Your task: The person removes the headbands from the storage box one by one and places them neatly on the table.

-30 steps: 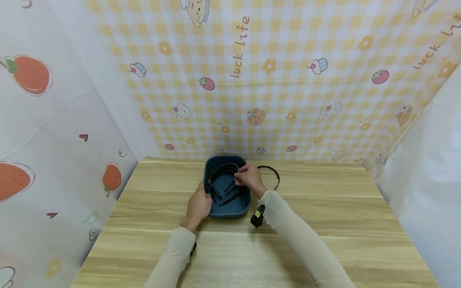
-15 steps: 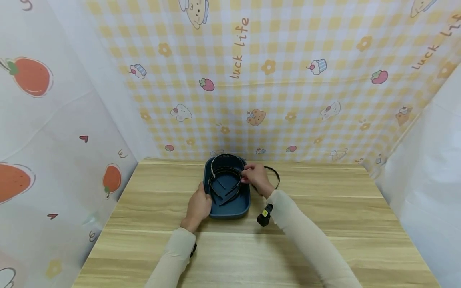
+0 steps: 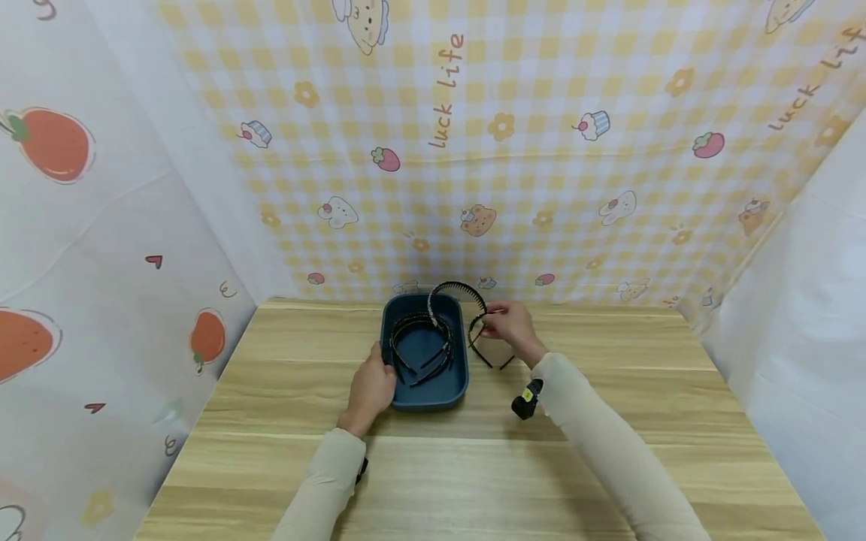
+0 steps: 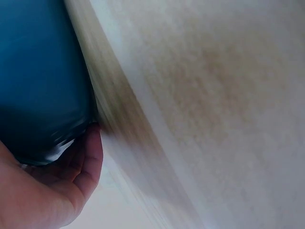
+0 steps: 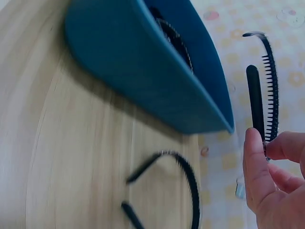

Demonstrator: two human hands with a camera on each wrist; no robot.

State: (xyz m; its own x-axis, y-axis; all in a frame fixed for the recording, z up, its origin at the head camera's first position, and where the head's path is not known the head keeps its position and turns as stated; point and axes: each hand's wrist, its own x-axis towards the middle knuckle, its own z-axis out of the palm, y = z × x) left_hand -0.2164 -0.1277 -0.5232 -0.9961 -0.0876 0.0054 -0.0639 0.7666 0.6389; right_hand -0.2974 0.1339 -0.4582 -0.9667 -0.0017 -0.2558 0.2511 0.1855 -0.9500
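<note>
My left hand (image 3: 370, 383) grips the left side of a dark blue plastic bin (image 3: 430, 406), its fingers bent along the outer wall in the left wrist view. Several dark headbands (image 3: 394, 346) lie nested inside the bin. To the right of the bin, my right hand (image 3: 512, 327) pinches a black toothed headband (image 5: 257, 98) near one end, between thumb and fingers. The arch of this headband rises above the bin's back right corner and one side bears a pale, glittery trim. Another black headband (image 5: 191, 183) lies on the table beside the bin, below my right hand.
The bin stands near the back edge of a wood-grain table (image 3: 609, 421). A yellow checked cloth (image 3: 528, 165) hangs behind it, with a white printed cloth (image 3: 122, 225) along the left side and a plain white one (image 3: 805, 315) at right.
My right hand has lifted the toothed headband up out of the bin and carried it right, over the bin's right rim. My left hand has stayed at the bin's left side.
</note>
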